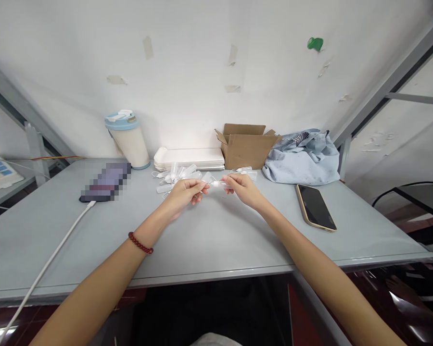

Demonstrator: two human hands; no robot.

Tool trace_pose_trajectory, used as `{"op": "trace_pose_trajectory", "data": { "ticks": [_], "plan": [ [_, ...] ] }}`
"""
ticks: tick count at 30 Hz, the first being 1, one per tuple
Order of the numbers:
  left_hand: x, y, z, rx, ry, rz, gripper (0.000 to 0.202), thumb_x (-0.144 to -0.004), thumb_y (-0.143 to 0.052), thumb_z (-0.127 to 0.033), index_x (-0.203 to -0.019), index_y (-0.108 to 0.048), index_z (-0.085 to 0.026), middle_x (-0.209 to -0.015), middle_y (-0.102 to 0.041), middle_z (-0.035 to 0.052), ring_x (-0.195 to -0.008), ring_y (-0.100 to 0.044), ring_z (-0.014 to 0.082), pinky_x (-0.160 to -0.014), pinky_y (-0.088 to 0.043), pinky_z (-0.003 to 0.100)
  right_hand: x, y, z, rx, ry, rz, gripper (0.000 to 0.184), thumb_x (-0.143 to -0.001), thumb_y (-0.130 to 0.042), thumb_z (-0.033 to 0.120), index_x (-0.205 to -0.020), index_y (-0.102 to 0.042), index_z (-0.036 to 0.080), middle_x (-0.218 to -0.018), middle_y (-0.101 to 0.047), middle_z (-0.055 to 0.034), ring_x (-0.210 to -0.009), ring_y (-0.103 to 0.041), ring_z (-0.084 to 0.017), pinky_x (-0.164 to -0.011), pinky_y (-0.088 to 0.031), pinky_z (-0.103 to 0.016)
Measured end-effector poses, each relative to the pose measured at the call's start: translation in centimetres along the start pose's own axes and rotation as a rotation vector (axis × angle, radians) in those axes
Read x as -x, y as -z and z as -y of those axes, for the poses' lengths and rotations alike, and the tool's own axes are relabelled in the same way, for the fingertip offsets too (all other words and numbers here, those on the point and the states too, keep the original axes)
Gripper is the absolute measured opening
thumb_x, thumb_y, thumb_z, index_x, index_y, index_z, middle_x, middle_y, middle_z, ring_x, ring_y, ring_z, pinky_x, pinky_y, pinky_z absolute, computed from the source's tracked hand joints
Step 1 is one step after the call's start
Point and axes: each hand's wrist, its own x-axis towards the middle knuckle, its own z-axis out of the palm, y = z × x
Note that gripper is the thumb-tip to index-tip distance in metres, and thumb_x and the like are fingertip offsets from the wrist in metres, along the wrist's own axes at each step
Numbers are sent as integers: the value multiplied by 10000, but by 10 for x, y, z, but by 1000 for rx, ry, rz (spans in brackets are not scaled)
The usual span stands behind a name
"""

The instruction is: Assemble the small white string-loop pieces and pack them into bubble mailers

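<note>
A small clear plastic tube with a white end (216,183) is held just above the table in front of me. My right hand (240,186) has its fingers closed around the clear body. At the white end, my left hand (187,192) pinches what looks like a thin string or loop, too fine to make out fully. Behind my left hand lies a loose pile of similar clear tubes (182,173) with white ends and thin loops. A few more tubes (250,173) rest behind my right hand, partly hidden by it.
Along the wall stand a cup with a blue lid (128,139), a stack of white flat pieces (191,157), an open cardboard box (248,150) and a light blue cloth bag (303,158). A phone on a cable (106,182) lies left, another phone (315,206) right.
</note>
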Motion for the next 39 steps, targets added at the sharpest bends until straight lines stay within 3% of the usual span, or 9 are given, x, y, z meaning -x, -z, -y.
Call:
{"op": "trace_pose_trajectory", "data": {
  "ticks": [18, 29, 39],
  "plan": [
    [1, -1, 0, -14, -15, -11, 317, -718, -642, -449, -755, -654, -135, -768, -619, 51, -512, -439, 73, -469, -310, 233, 0, 1, 0, 7, -1, 52, 419, -884, -414, 446, -569, -462, 175, -588, -483, 14, -567, -435, -101, -585, -329, -248],
    [2, -5, 5, -164, -44, 7, 294, -727, -611, -441, -713, -651, -150, -552, -537, -9, -490, -438, 93, -473, -315, 236, 1, -4, -4, 83, 36, 29, 391, -892, -385, 344, -533, -382, 190, -523, -406, 41, -518, -364, -89, -580, -315, -241],
    [4, -8, 9, -192, -28, 24, 274, -747, -582, -399, -696, -639, -136, -519, -509, -24, -481, -418, 81, -471, -306, 223, 4, -11, -4, 94, -1, 41, 308, -895, -353, 304, -650, -489, 175, -535, -399, 48, -536, -362, -96, -574, -289, -239]
  ]
}}
